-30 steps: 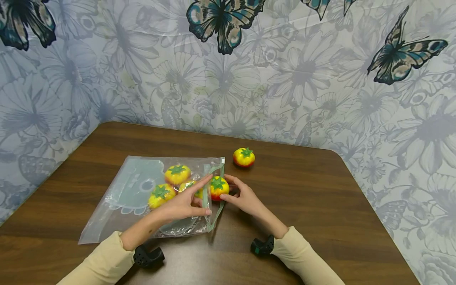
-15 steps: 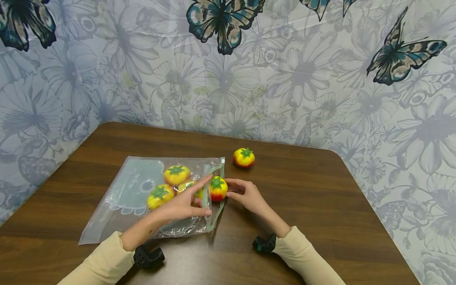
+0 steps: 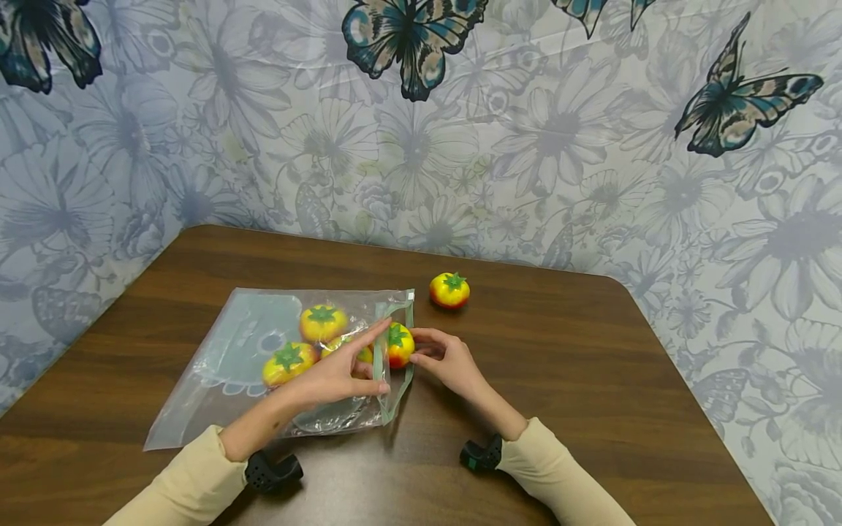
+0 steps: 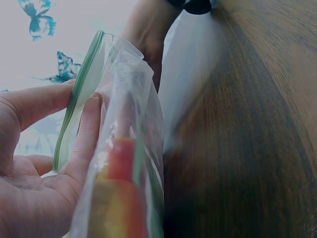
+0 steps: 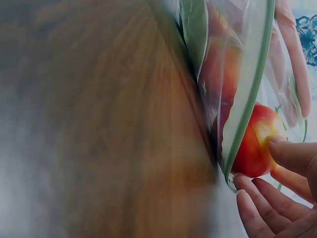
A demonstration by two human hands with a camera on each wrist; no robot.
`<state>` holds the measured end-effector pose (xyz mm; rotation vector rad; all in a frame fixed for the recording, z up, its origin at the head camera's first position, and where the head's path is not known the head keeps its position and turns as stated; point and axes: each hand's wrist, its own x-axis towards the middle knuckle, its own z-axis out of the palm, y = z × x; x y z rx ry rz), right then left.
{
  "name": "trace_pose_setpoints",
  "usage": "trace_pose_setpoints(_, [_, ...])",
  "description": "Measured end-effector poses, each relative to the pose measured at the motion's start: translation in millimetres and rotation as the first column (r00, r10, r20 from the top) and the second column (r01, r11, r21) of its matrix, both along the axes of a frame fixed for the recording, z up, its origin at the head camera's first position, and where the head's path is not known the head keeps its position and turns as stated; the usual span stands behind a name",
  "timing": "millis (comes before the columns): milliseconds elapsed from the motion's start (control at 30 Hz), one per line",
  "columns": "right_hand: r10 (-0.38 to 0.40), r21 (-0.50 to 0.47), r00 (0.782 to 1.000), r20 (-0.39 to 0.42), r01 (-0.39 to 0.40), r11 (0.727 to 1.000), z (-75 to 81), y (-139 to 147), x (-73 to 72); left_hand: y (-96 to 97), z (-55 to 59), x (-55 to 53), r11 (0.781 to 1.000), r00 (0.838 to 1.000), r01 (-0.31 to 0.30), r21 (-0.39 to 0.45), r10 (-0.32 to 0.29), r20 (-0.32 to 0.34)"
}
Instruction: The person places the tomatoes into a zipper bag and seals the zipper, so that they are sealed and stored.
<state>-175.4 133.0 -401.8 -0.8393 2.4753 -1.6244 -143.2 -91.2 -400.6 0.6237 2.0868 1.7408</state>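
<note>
A clear zip bag [image 3: 197, 409] with a green-edged mouth lies flat, its opening to the right. Three yellow-red toy tomatoes are inside: one at the back [image 3: 323, 323], one at the front left [image 3: 290, 363] and one partly covered by my left hand [image 3: 338, 376]. That hand holds the mouth's green strip [image 4: 81, 99] between its fingers, lifting the upper layer. In the mouth sits another toy tomato [image 3: 400, 346]. My right hand [image 3: 450, 365] has its thumb and fingertips on this one's outer side; in the right wrist view, the thumb presses its red skin [image 5: 255, 148].
One more toy tomato [image 3: 450, 291] stands on the brown wooden table [image 3: 559, 380] behind the right hand, near the far edge. A butterfly-patterned cloth [image 3: 421, 161] hangs behind the table. Each wrist carries a black camera band [image 3: 272, 471].
The right hand's thumb drew back from the tomato's front to its right side. Then the hand moved left, and the tomato slid deeper into the mouth. Tomatoes inside shifted left; the left hand barely moved.
</note>
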Motion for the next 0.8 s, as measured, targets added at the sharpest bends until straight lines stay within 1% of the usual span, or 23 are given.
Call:
trace_pose_setpoints(200, [-0.005,-0.007,1.0,-0.014,0.005,1.0,0.5,-6.9,1.0,-0.9,0.0,-1.1,0.999,1.0,0.024,0.022,-0.024,0.001])
trace_pose_setpoints(400, [0.035,-0.01,0.999,0.004,-0.035,0.999,-1.4,-13.0,2.7,-2.0,0.9,-0.6,0.997,0.999,0.049,0.052,-0.049,0.001])
trace_pose_setpoints(500, [0.058,-0.028,0.998,0.037,-0.057,0.998,-3.6,-14.4,2.6,-2.2,1.1,-0.6,0.997,0.999,0.052,0.057,-0.052,-0.002])
trace_pose_setpoints(667, [0.116,-0.097,0.983,0.144,-0.103,0.99,-7.9,-15.7,1.5,-2.8,1.0,-1.3,0.996,0.998,0.059,0.063,-0.059,0.003])
trace_pose_setpoints(733, [0.141,-0.109,0.977,0.159,-0.124,0.986,-9.8,-16.3,0.8,-3.1,1.0,-1.6,0.997,0.998,0.058,0.055,-0.058,-0.002])
trace_pose_setpoints(800, [0.164,-0.118,0.972,0.168,-0.146,0.982,-16.9,-16.5,-2.7,-3.2,0.9,-1.9,0.997,0.998,0.055,0.045,-0.055,-0.008])
